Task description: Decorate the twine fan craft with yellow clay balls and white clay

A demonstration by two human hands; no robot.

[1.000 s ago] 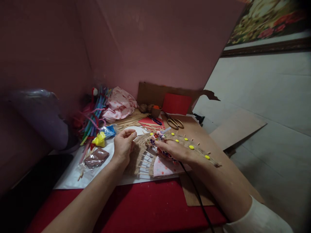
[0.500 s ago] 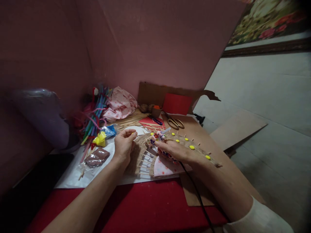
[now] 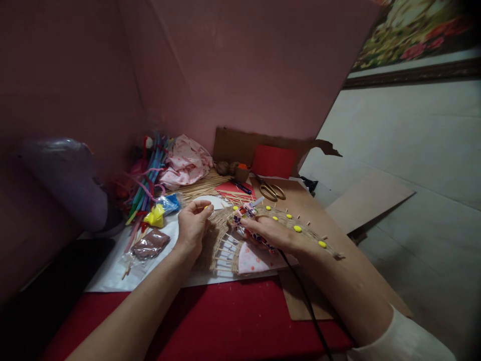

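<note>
A fan-shaped piece [image 3: 221, 240] of jute twine and thin sticks lies on white paper, with yellow beads [image 3: 297, 228] along its outer arc. My left hand [image 3: 192, 225] pinches a small yellow bead between thumb and fingertips at the fan's left edge. My right hand [image 3: 272, 234] grips a patterned glue gun [image 3: 246, 213], its nozzle at the fan's top rim. The gun's black cord [image 3: 304, 301] runs back under my right forearm.
Gold scissors [image 3: 271, 190], red card [image 3: 273, 161] and brown cardboard [image 3: 366, 198] lie behind. Pipe cleaners [image 3: 146, 175], pink cloth [image 3: 186, 161], a stick bundle [image 3: 201, 186] and small bags of clay [image 3: 152, 243] sit at left. A red cloth [image 3: 233, 316] covers the near table.
</note>
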